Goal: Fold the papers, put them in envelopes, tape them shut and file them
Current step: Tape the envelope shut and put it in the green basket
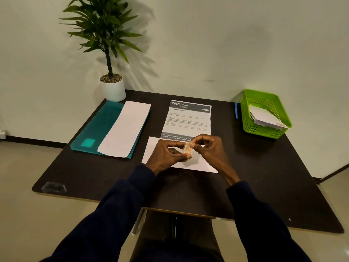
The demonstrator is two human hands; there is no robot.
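Centre frame: left hand [168,154] and right hand [207,148] both pinch tape roll [187,149] above white envelope [198,165] on table [245,176]; sealing judged underway. Right: green basket [264,97], envelopes apparently filed. Outstanding: printed sheet [188,118]; long paper [124,129] on teal folder [96,127], left.

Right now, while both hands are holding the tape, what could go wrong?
1. The left hand and right hand both pinch the small tape roll; a pulled strip may curl and stick to fingers.
2. No hand holds the envelope below, so it may slide when tape is pressed on.
3. The printed sheet lies flat beyond the envelope; if it belongs inside, taping now would leave it out.
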